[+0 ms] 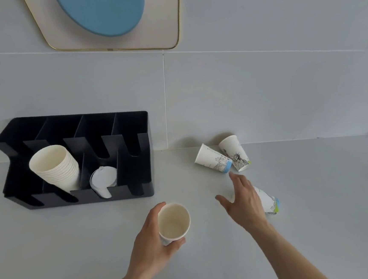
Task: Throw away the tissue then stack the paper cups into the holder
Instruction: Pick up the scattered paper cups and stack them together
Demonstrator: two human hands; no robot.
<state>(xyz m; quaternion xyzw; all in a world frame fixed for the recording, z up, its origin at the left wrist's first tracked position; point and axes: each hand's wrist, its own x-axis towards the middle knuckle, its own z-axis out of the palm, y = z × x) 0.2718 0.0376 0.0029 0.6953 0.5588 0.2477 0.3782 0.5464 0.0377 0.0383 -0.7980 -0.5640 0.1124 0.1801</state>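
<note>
My left hand (153, 240) is wrapped round an upright paper cup (174, 223) at lower centre, mouth up, thumb on the far rim & fingers curled under the near side; cup looks empty. My right hand (243, 203) is spread wide, palm down, over a printed cup (268, 202) lying on its side at right-centre; can't tell if it's touching yet. Two more printed cups (213, 159) and (235, 152) lie tipped just above, touching each other, near the wall. All on a pale grey counter (77, 248), grey tiled wall (263, 88) behind, w/ a gold-edged panel (163, 18) & blue oval (105, 10) at top centre. Black holder (134, 166) sits left-centre: a stack of plain cups (54, 166) leans in one slot, white lids (103, 182) in the next slot to the right, other slots hold nothing I can see.
</note>
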